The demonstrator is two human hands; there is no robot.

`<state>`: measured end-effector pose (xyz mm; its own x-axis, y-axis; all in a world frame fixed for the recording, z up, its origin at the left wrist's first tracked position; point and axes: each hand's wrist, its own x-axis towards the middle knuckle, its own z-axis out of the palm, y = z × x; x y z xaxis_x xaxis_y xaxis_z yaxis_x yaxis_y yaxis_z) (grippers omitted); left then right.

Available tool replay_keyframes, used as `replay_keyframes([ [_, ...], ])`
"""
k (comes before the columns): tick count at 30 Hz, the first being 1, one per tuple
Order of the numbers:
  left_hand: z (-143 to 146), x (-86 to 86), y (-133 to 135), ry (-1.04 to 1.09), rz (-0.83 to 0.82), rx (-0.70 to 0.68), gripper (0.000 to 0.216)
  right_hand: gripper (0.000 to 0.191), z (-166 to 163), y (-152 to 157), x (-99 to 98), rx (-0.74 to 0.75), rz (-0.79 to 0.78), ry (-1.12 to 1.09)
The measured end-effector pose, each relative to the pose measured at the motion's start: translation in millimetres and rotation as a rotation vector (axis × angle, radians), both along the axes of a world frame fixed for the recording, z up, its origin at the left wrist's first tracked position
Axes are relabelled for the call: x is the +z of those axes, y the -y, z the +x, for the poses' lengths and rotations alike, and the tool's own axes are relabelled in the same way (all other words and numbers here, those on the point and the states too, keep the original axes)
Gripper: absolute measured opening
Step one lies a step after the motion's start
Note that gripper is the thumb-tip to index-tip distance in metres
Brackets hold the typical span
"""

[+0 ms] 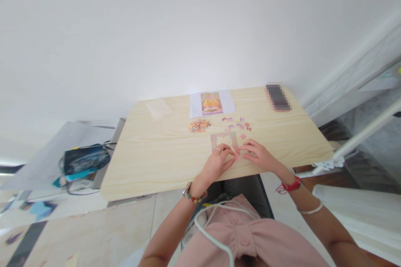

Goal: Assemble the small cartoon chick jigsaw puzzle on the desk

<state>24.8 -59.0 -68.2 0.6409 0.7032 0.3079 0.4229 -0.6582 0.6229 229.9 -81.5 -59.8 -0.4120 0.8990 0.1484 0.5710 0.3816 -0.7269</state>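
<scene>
A partly built jigsaw puzzle (214, 137), a pastel border around an open middle, lies near the table's front edge. At its lower right corner my left hand (216, 163) is bent over it, thumb and forefinger drawn together at a pink puzzle piece (237, 155). My right hand (260, 155) comes in from the other side, fingertips touching the same corner, with thumb and fingers apart. A single loose piece (243, 136) lies just above the right hand. Fingers cover part of the border.
Behind the puzzle are a pile of orange pieces (199, 126) and several scattered purplish pieces (239, 126). A printed reference picture (211, 103) lies by the wall. A pale plastic sheet (159, 109) is at the back left, a phone (278, 97) at the back right of the wooden table (140, 158).
</scene>
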Motion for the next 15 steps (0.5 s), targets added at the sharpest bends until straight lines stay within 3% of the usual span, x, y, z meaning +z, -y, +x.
replay_keyframes([
  [9, -6.9, 18.0, -13.9, -0.068, 0.064, -0.15, 0.015, 0.021, -11.8, -18.2, 7.9, -0.076, -0.269, -0.136],
  [15, 1.0, 11.3, -6.5, 0.126, -0.028, 0.175, 0.015, 0.02, -24.6, -11.4, 11.6, -0.282, -0.312, -0.437],
])
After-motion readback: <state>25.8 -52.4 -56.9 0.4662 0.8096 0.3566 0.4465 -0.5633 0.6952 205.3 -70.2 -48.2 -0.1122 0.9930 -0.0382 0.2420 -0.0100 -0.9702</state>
